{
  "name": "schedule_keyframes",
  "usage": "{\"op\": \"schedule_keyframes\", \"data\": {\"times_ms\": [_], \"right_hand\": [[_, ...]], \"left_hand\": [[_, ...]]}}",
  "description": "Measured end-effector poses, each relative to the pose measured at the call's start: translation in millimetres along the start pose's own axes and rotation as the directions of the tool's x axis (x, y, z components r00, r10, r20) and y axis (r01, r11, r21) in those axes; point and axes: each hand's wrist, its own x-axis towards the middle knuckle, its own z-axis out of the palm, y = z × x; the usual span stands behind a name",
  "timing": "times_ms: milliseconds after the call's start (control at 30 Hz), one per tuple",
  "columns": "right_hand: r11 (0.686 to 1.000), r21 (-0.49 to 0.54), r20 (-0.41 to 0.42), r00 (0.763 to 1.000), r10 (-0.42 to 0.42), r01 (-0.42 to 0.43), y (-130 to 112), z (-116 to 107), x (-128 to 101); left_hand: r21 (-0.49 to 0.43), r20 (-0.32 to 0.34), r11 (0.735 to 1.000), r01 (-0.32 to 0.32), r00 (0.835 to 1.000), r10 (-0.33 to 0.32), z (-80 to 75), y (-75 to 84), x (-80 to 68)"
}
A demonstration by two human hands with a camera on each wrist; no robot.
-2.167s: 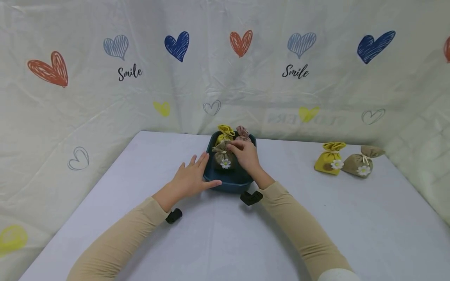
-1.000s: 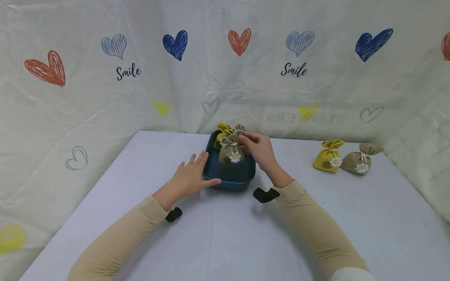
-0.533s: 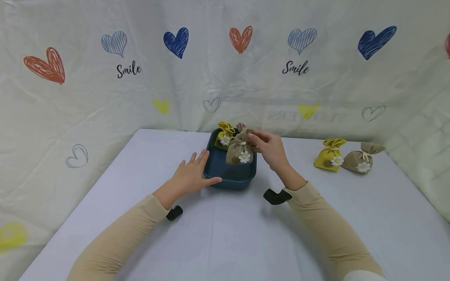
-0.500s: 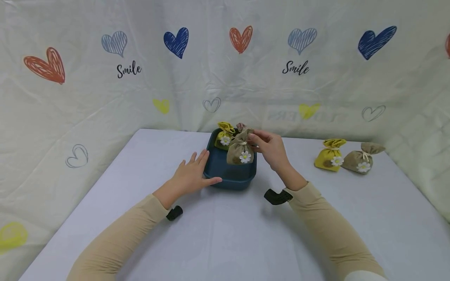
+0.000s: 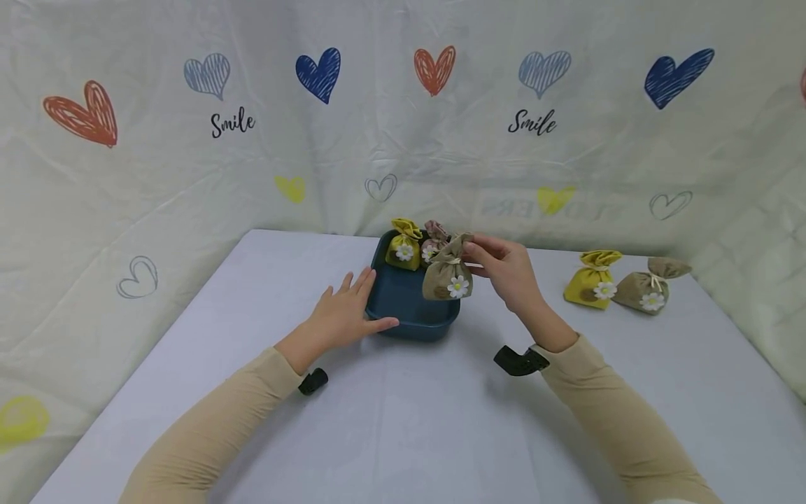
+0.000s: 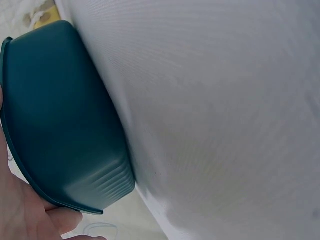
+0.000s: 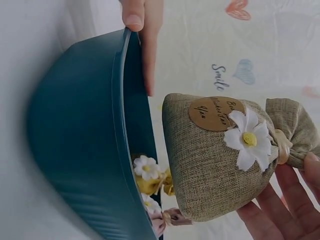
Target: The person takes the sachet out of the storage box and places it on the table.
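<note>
Held by its gathered neck in the pinching fingers of the right hand, just above the right rim of the blue tub steadied by flat left hand: olive pouch, probably light, soft, best gripped at tie.

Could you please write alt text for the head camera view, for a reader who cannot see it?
A person's right hand pinches the tied neck of a small khaki sachet with a white daisy, held above the right rim of a dark teal basin, which the left hand touches. Two sachets remain inside; two more lie on the white table to the right.
</note>
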Motion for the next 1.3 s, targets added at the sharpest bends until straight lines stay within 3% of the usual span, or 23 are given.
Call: {"op": "schedule_keyframes", "data": {"times_ms": [600, 867, 1300], "right_hand": [[0.996, -0.066, 0.040, 0.997, -0.061, 0.063, -3.3, -14.9, -21.8], [0.993, -0.081, 0.015, 0.997, -0.079, 0.080, 3.1, -31.0, -27.1], [0.997, -0.074, -0.024, 1.000, -0.019, 0.018, 8.5, -61.5, -36.6]], "left_hand": [[0.015, 0.008, 1.000, 0.021, 1.000, -0.021, 2.3, -0.2, -2.0], [0.024, 0.013, 0.999, 0.023, 1.000, -0.024, 0.3, 0.3, -2.4], [0.009, 0.019, 1.000, 0.018, 1.000, -0.018, -1.8, 0.7, 0.8]]}}
